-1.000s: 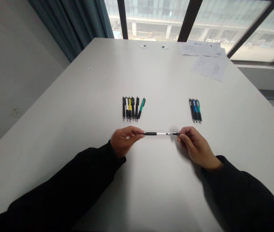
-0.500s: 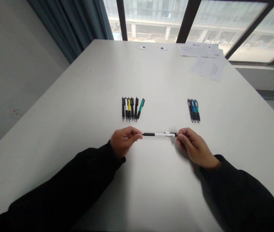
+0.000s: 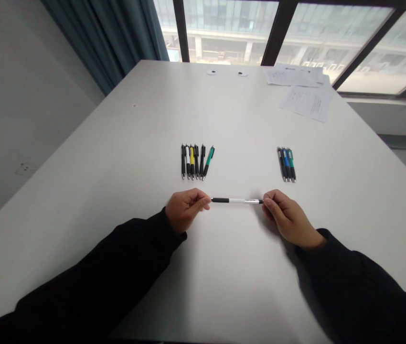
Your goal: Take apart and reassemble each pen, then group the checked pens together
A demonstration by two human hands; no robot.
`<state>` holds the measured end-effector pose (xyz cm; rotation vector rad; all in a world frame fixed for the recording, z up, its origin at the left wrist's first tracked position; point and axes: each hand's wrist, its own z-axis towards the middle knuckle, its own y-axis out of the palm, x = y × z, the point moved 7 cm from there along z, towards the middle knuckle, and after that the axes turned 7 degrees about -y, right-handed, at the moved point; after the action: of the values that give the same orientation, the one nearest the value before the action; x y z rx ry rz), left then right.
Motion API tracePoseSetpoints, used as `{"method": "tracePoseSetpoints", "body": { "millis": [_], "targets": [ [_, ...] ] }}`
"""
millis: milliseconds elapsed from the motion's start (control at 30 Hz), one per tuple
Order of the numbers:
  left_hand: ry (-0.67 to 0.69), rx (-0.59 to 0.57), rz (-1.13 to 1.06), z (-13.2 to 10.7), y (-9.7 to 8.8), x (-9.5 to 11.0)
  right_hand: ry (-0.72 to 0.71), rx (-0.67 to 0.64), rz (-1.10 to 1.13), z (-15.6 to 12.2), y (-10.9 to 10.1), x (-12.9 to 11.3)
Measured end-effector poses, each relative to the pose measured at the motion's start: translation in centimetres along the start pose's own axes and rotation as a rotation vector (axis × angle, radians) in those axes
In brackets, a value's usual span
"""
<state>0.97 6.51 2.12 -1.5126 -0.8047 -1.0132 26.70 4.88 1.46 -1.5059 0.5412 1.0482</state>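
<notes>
A white pen with a black grip (image 3: pixel 237 200) is held level between my two hands. My left hand (image 3: pixel 187 209) pinches its tip end, and my right hand (image 3: pixel 286 216) pinches the end with the push button. Beyond my left hand lies a row of several pens, among them a yellow pen (image 3: pixel 192 160) and a slanted green pen (image 3: pixel 208 162) at the row's right end. Past my right hand is a smaller group of three: a black pen (image 3: pixel 282 163), a blue pen (image 3: pixel 286 163) and a green pen (image 3: pixel 291 165), side by side.
Everything rests on a white table (image 3: pixel 174 114). Printed papers (image 3: pixel 305 102) lie at its far right corner, and two white ovals with dark spots (image 3: pixel 211 72) sit near the far edge. A blue-grey curtain (image 3: pixel 117 43) and windows stand behind.
The pen between my hands has rolled about its length: its dark clip showed along the upper side before, and now a pale printed strip faces me. My hands have barely moved.
</notes>
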Motion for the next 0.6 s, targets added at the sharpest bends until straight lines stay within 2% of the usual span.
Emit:
{"method": "tracePoseSetpoints", "body": {
  "millis": [300,600],
  "targets": [
    [-0.004,-0.042,0.005,-0.05,0.33,-0.63,-0.041,-0.035,-0.108,0.16,-0.03,-0.47],
    [-0.004,-0.041,0.074,-0.12,0.37,-0.09,-0.062,-0.054,-0.134,0.30,0.13,-0.52]
  ]
}}
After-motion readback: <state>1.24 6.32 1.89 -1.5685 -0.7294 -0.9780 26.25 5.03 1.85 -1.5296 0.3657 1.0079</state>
